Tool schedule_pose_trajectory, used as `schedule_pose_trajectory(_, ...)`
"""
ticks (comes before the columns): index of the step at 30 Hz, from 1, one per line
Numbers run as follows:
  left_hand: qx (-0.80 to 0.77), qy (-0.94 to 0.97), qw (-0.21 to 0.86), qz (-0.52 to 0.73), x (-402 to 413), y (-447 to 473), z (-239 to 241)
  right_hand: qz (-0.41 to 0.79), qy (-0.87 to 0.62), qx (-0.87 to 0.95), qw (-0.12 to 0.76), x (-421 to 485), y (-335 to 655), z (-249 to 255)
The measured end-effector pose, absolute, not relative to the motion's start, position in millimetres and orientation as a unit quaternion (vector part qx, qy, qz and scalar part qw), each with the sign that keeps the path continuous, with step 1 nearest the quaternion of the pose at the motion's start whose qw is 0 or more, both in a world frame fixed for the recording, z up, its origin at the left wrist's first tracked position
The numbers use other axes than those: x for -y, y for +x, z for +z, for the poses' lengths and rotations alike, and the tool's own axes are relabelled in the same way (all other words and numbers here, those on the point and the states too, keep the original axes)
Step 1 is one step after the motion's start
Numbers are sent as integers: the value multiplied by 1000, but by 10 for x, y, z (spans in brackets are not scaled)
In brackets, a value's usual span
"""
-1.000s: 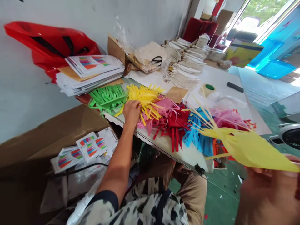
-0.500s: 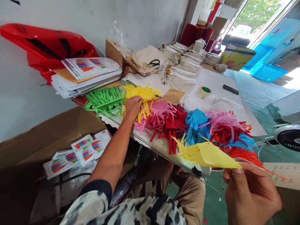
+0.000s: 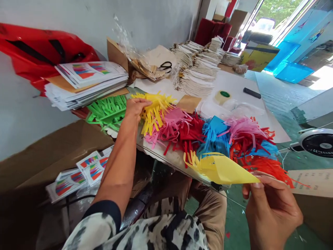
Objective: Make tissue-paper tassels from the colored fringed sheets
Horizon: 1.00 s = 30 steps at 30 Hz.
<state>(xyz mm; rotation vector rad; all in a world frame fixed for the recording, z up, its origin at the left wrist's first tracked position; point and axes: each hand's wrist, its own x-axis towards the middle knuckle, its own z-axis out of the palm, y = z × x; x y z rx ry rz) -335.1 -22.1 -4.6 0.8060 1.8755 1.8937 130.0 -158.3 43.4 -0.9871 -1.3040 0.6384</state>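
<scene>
My right hand [image 3: 273,205] pinches the pointed end of a yellow fringed paper piece [image 3: 221,168] between thumb and fingers. The sheet stretches left over the table's front edge, its cut strips curling at the far end. At the yellow fringed paper pile [image 3: 158,102], my left hand [image 3: 137,107] has its fingers pressed together on the near-left edge of the paper; the fingertips are partly hidden. Green fringed paper [image 3: 108,109] lies left of that hand. Rightward along the edge come pink fringed paper [image 3: 173,121], red fringed paper [image 3: 194,130] and blue fringed paper [image 3: 214,130].
A stack of printed sheets [image 3: 91,81] stands by the wall beside a red bag [image 3: 47,45]. Further back are scissors [image 3: 165,66], bundled white stacks [image 3: 199,76], a tape roll [image 3: 223,96] and a dark phone-like object [image 3: 252,93]. A small fan [image 3: 318,143] is at right.
My left hand has shifted left and slightly up along the yellow pile, its fingers straighter. The right hand still holds the yellow piece; the view has turned slightly.
</scene>
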Motion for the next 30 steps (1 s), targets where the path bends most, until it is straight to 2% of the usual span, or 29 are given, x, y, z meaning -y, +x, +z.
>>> schedule_pose_trajectory(6, -616, 339, 18, 711, 240, -3148, -49, 283, -429, 580, 631, 1549, 1278, 473)
schedule_pose_trajectory(19, -697, 423, -109, 569, 585, -2794, 354, 277, -439, 565, 642, 1586, 1330, 472)
schedule_pose_trajectory(21, -691, 382, -141, 597, 726, -2537, 404, 266, -443, 562, 646, 1575, 1340, 491)
schedule_pose_trajectory(23, -637, 375, -110, 665, 893, -2193, 435, 260, -440, 555, 656, 1565, 1346, 522)
schedule_pose_trajectory(25, -541, 433, -2, 721, 1088, -1803, 442, 259, -439, 548, 664, 1567, 1355, 554)
schedule_pose_trajectory(27, -479, 539, 75, 689, 1291, -1425, 431, 259, -442, 543, 665, 1583, 1369, 576)
schedule_pose_trajectory(30, -425, 649, 102, 622, 1530, -958, 411, 255, -447, 539, 667, 1626, 1401, 583)
